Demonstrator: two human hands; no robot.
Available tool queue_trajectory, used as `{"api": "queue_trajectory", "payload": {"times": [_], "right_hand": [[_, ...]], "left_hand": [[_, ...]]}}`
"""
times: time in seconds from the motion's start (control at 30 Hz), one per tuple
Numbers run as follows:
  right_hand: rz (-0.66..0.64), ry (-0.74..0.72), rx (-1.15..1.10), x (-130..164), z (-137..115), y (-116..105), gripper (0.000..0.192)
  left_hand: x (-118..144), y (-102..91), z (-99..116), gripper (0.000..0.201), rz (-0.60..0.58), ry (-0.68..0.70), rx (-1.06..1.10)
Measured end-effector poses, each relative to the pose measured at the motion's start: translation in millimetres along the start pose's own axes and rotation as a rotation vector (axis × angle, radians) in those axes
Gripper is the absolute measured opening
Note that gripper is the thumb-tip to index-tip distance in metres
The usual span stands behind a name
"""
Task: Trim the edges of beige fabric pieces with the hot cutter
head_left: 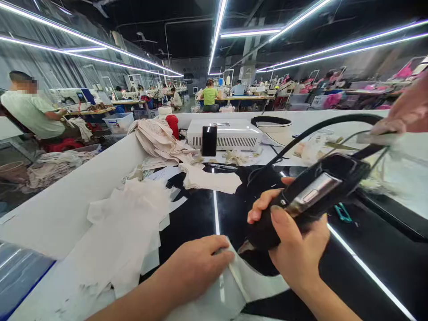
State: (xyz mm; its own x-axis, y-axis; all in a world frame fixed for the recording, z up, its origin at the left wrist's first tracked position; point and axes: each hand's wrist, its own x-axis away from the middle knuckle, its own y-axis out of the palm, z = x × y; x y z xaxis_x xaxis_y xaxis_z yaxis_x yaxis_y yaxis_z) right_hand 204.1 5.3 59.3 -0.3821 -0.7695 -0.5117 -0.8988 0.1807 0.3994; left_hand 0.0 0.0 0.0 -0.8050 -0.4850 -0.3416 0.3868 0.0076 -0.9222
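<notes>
Near the bottom of the view, the right hand point(294, 249) is wrapped tight around a black tool point(310, 196). This grip is closed on the tool's fat handle, with the thumb on top beside a shiny silver part. The tool's pointed tip sits low, just left of the right grip, and touches a white cloth piece point(234, 285). A thick black cord point(321, 127) runs up from the tool and bends over to the right.

Left of the right grip, the left hand point(197, 267) lies on the same white cloth piece. Its fingers are curled and press the cloth down on the counter point(368, 249). This grip pins the cloth but does not wrap around it. The two hands are close together, with the tool's tip between them.

Further left of the left grip is a loose heap of white cloth scraps point(127, 232). Behind both grips, more white pieces point(210, 178) lie on the dark shiny counter. Past them sits a white box machine point(230, 133) with a small black thing point(209, 140) standing in front of it. A pile of cream fabric point(160, 142) and a red bottle point(173, 125) are to the left of that machine.

Far up and right of the right grip, another person's hand point(406, 109) shows at the edge, blurry. Other people sit at work in the room behind, one in a green top point(209, 96).
</notes>
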Motion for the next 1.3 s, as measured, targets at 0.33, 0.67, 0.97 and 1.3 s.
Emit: {"api": "queue_trajectory", "payload": {"times": [0.33, 0.67, 0.97, 1.3], "right_hand": [[-0.019, -0.021, 0.025, 2, 2, -2, 0.038], [0.022, -0.041, 0.042, 1, -11, -16, 0.041], [0.006, -0.048, 0.010, 6, -8, -10, 0.041], [-0.016, -0.082, 0.014, 9, -9, -2, 0.026]], "left_hand": [[-1, -4.3, -5, 0.021, 0.051, 0.010, 0.005], [-15, -8.3, 7, 0.012, 0.133, 0.119, 0.034], [-9, -10.6, 18, 0.010, 0.071, 0.081, 0.044], [-6, -8.2, 21, 0.018, 0.110, 0.110, 0.016]]}}
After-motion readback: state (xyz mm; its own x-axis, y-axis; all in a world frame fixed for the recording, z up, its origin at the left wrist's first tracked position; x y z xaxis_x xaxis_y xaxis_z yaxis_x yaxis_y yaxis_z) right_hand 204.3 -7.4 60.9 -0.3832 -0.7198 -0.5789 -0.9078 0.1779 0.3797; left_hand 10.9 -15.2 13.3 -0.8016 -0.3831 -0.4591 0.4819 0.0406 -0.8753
